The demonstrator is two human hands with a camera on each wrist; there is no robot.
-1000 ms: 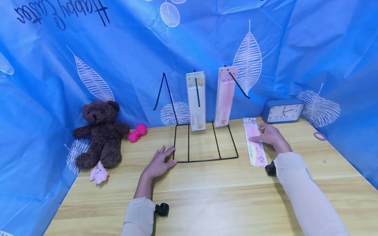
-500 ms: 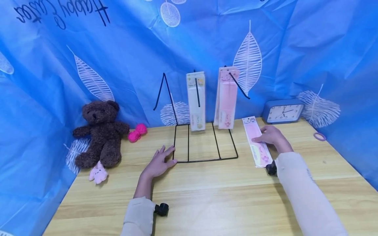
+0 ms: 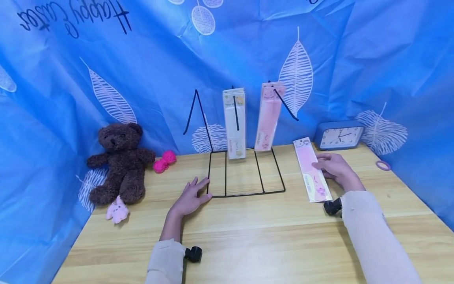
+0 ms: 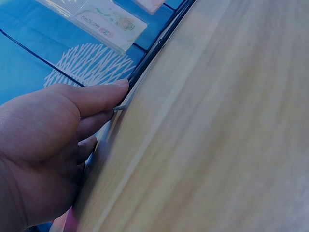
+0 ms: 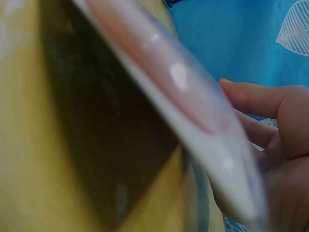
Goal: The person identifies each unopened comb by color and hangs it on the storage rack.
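Note:
My right hand [image 3: 335,169] pinches a pink plastic comb in a flat clear pack [image 3: 309,170], thumb on its face and fingers behind its right edge. In the right wrist view the pack [image 5: 193,96] is tilted over the wood and casts a dark shadow. My left hand [image 3: 188,201] touches the front left corner of a black wire rack [image 3: 244,194], fingers extended and spread. Pale packed combs [image 3: 235,126] hang from the rack's middle hook, pink ones [image 3: 268,118] from its right hook. The left hook [image 3: 190,112] is bare. The left wrist view shows "plastic comb" on a pale pack [image 4: 113,24].
A blue alarm clock [image 3: 340,135] stands behind my right hand, with a purple ring [image 3: 383,165] to its right. At the left sit a brown teddy bear [image 3: 122,163], a small pink plush [image 3: 117,210] and a bright pink bow-shaped item [image 3: 164,161]. Blue patterned cloth [image 3: 159,79] hangs behind.
My right hand has shifted slightly right with the comb pack, whose lower end has swung right and come off the table. The hanging pink packs sway. My left hand stays at the rack.

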